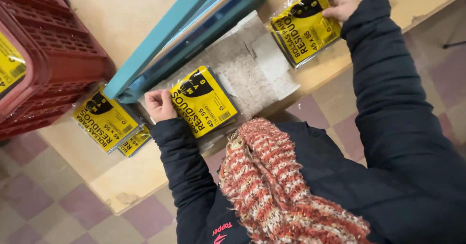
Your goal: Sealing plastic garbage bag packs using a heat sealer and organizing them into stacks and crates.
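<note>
My left hand (158, 104) grips the edge of a yellow and black plastic packet (204, 100) that lies on a grey pad beside the blue sealing machine (187, 33). My right hand (340, 3) holds the corner of a second yellow packet (305, 28), on top of a small stack at the far right of the table. Both arms wear dark padded sleeves, and a red and white knitted scarf (281, 185) hangs below me.
A red plastic crate (53, 54) stands at the left on the wooden table (131, 185). More yellow packets (104, 120) lie beside it near the table edge. A checked tile floor (34, 200) shows below.
</note>
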